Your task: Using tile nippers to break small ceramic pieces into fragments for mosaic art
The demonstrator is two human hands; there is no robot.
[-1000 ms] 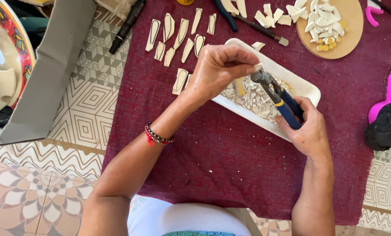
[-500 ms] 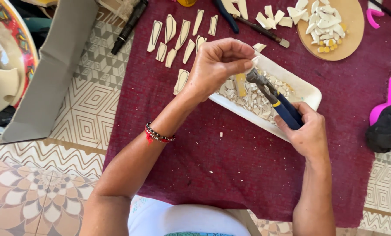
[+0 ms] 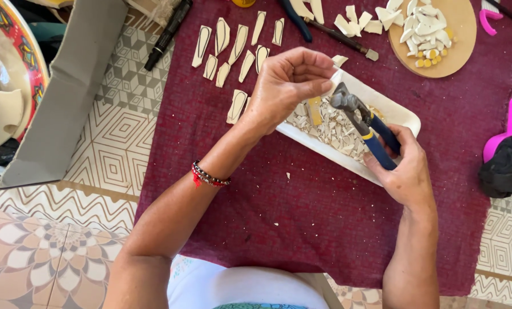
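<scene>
The left hand (image 3: 287, 83) is raised over the far left end of a white rectangular tray (image 3: 401, 111), its fingers curled in and the thumb and fingertips pinched together. Whatever small piece it pinches is hidden behind the fingers, so I cannot tell its shape. The right hand (image 3: 407, 169) is wrapped tight around the blue handles of a pair of nippers (image 3: 361, 117), which have a yellow band on the handles and a grey metal head. The head points up and left, just beside the left fingertips, above the tray.

The tray lies at a slant on a dark red cloth (image 3: 301, 212), and its floor is covered with small pale chips (image 3: 333, 131) and one yellowish strip. A beaded bracelet (image 3: 209, 176) with a red tassel circles the left wrist.

Further away on the left, a row of narrow cream tile pieces (image 3: 233, 48) with dark outlines lies on the cloth. Far right, a round wooden board (image 3: 459, 51) carries plain white pieces and a few yellow dots. A pink dustpan (image 3: 510, 129) with a black cloth on it sits at the right edge. A grey cardboard flap (image 3: 67, 97) lies on the patterned floor to the left.
</scene>
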